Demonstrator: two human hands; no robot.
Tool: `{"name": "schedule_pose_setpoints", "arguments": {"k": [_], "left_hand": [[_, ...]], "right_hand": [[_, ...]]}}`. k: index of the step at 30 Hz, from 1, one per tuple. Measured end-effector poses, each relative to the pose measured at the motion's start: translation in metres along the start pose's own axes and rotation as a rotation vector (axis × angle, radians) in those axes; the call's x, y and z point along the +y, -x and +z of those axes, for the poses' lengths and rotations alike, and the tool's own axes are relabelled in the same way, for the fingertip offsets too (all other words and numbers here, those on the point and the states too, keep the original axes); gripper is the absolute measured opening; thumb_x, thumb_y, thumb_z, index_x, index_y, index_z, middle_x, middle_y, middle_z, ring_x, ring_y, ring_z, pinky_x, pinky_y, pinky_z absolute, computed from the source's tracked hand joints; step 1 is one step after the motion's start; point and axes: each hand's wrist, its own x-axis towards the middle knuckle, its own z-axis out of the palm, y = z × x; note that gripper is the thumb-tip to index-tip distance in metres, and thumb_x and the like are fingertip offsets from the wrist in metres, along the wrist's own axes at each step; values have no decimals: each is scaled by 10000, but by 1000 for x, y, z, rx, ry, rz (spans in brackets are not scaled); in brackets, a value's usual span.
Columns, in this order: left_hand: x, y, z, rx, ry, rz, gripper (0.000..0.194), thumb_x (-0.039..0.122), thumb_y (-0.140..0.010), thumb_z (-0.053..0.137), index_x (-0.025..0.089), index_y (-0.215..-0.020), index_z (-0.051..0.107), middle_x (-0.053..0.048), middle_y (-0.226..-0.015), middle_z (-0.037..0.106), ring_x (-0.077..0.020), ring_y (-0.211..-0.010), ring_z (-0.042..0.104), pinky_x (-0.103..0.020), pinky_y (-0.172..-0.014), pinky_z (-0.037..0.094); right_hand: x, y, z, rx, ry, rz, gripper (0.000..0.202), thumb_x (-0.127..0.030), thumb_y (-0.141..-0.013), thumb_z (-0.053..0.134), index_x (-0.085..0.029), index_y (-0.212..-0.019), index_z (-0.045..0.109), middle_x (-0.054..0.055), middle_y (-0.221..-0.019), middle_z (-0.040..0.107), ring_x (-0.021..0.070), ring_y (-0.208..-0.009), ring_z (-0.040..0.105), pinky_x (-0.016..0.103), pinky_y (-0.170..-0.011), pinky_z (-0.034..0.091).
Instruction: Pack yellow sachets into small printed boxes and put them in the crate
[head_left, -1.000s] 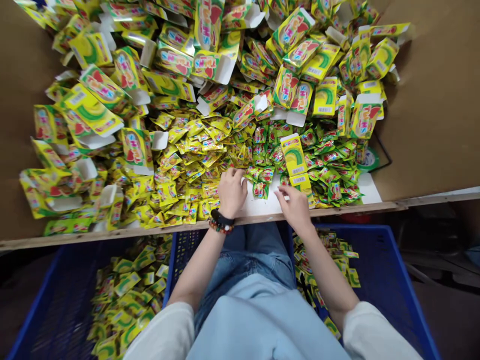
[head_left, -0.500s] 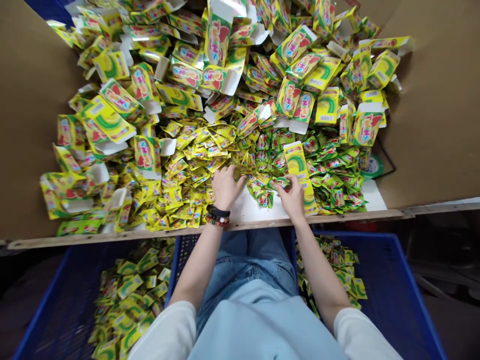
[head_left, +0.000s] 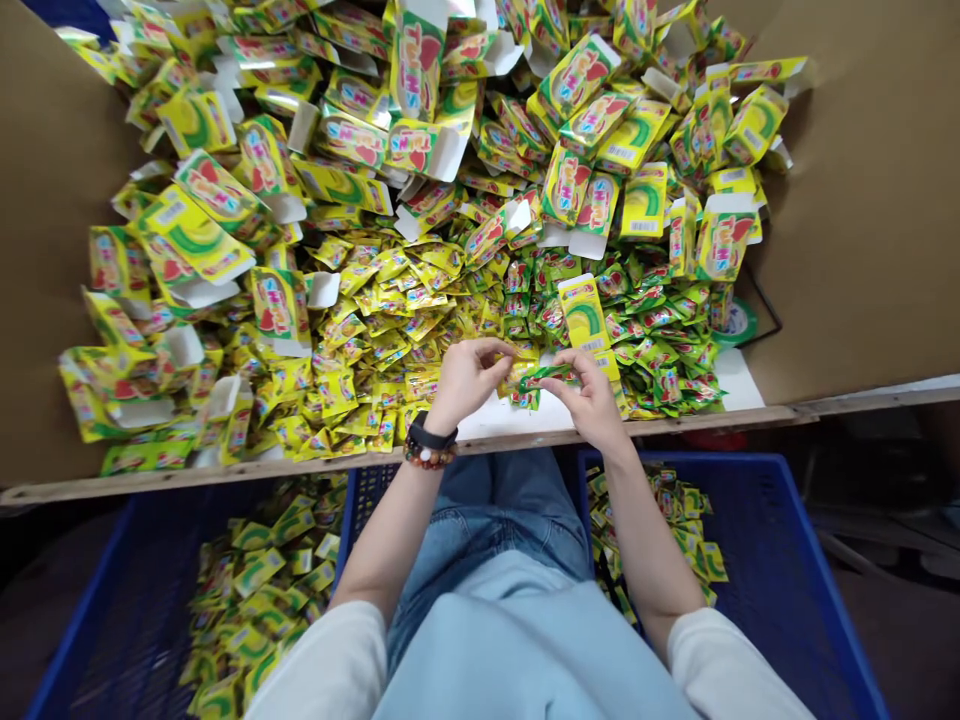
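My left hand (head_left: 469,382), with a dark band and beads at the wrist, pinches a small yellow candy packet (head_left: 517,374) by its edge. Close beside it, my right hand (head_left: 596,400) grips a green candy packet (head_left: 545,377) between thumb and fingers. The two packets overlap in view; whether they touch I cannot tell. Yellow packets (head_left: 405,300) are heaped in front of and left of my left hand, and green packets (head_left: 660,340) lie to the right. A yellow carton (head_left: 583,315) lies just beyond my right hand, above another partly hidden one.
Open-flapped printed cartons (head_left: 349,135) pile up at the back and left. Brown cardboard walls (head_left: 862,220) flank the table, whose wooden front edge (head_left: 300,470) runs across. Blue crates (head_left: 795,560) holding filled packs stand below on both sides. A green tape roll (head_left: 739,325) sits at right.
My left hand has moved right from the yellow heap and now holds a yellow packet near the right hand. The right hand still holds a green packet. The view has shifted slightly.
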Motion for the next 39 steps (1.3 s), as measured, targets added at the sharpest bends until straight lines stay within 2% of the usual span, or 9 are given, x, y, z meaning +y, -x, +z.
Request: {"name": "schedule_pose_setpoints", "arguments": {"k": [2,5,9,14,20,26,30,34,39], "left_hand": [[4,14,3,-3,131,4,231,333,-820,599,141,-833,728,-12,-627,656,-111,-522,527,-222,-505,370],[5,23,10,24,227,29,259,380,-825,626,142,-808,728,-30,-695,688,-119,-587,575,-220,-541,410],[7,12,26,-29,296,20,341,454,-864,588,140,-820,714,-26,-672,670,-113,-559,570,-215,-521,424],[27,-11,50,-155,339,104,346,479,-800,682,137,-848,693,-41,-797,697,-105,-623,602,-206,-562,460],[35,-8,62,-341,404,89,279,391,-755,734,120,-805,690,-3,-635,632,-83,-509,528,-201,-494,404],[27,-8,80,-163,345,120,249,381,-846,619,143,-799,672,-21,-739,672,-106,-622,564,-210,-578,412],[21,-40,94,91,170,-114,371,523,-824,642,161,-745,635,-29,-694,657,-143,-635,592,-244,-622,413],[22,-71,109,122,2,-259,405,513,-744,726,184,-588,548,-36,-630,618,-186,-653,594,-282,-650,401],[26,-64,110,321,39,-114,119,276,-774,660,194,-754,575,-20,-742,614,-191,-737,578,-297,-713,424]], "right_hand": [[-2,0,2,-63,-56,43,251,-400,-745,765,-244,-874,616,26,-1039,664,195,-995,637,334,-858,544],[-2,2,6,-118,-221,196,332,-444,-726,771,-256,-929,587,-22,-838,695,157,-740,676,294,-679,574],[-3,10,-3,13,-231,269,495,-388,-623,844,-233,-1048,642,-36,-726,719,157,-660,693,307,-674,591],[-12,22,-28,255,-128,184,336,-346,-640,829,-202,-922,717,18,-803,762,186,-723,721,346,-729,613],[-15,30,-39,249,-129,150,267,-313,-662,819,-219,-883,702,11,-831,769,182,-746,721,346,-738,612],[-6,28,-38,324,-67,158,247,-322,-667,791,-204,-861,694,14,-787,750,177,-714,700,341,-714,598],[-8,33,-49,512,105,70,250,-350,-710,754,-195,-891,676,-6,-705,695,166,-644,662,318,-644,570],[-8,44,-55,527,156,6,248,-355,-768,715,-204,-961,676,3,-811,692,157,-712,666,310,-706,558],[-2,50,-56,495,88,37,237,-349,-763,733,-214,-944,661,-13,-782,660,154,-727,655,296,-721,541]]}}
